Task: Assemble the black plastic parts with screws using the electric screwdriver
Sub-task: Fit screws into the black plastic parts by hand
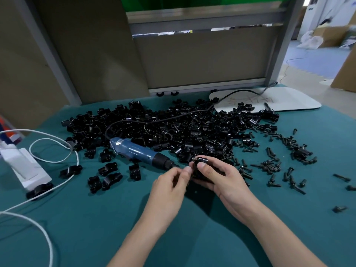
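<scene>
My right hand (221, 182) grips a black plastic part (201, 161) steady; my left hand (169, 186) pinches its edge, apparently aligning it, electric screwdriver (138, 152) close by.

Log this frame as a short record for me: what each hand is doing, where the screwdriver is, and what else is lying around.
right-hand grip: holds a black plastic part above the teal cloth
left-hand grip: fingertips pinch at that part's left edge; whether they hold a screw is unclear
electric screwdriver: lying unheld on the cloth, left of the hands, tip toward them
parts pile: heaped behind the hands
loose screws: scattered right of the hands
white power strip: at the cloth's left edge
</scene>
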A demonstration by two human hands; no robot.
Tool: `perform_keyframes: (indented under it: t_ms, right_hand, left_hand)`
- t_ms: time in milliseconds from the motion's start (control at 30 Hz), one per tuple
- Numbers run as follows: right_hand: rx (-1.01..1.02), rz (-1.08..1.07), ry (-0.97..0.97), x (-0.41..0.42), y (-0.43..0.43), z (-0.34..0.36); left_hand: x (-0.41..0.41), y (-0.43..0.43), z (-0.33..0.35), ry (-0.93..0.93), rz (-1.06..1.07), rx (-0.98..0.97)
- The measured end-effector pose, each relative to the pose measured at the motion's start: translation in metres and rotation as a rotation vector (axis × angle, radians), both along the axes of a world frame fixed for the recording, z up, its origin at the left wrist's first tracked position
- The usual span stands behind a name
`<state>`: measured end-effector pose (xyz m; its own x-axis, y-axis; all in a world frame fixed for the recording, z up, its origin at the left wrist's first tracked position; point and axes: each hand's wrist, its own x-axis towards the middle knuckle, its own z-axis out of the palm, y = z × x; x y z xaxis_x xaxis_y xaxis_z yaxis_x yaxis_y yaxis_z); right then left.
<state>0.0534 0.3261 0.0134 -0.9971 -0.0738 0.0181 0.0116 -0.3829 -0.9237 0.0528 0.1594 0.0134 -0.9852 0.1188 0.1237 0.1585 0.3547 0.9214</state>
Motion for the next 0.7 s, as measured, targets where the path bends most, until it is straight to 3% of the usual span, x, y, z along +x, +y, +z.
perform_keyframes:
  t_ms: [333, 500, 700]
  right_hand:
    - [0.005, -0.008, -0.009, 0.0000, 0.0000, 0.0011]
    - [0.009, 0.009, 0.000, 0.0014, 0.0013, 0.0001]
    - [0.009, -0.010, -0.001, 0.0004, 0.0004, 0.0005]
  left_hand:
    - [-0.0007, -0.0011, 0.0007, 0.000, -0.086, 0.026]
    - [-0.0019, -0.0044, 0.0014, 0.058, -0.070, -0.084]
    - [-0.0031, -0.0040, 0.0027, 0.022, -0.135, 0.010]
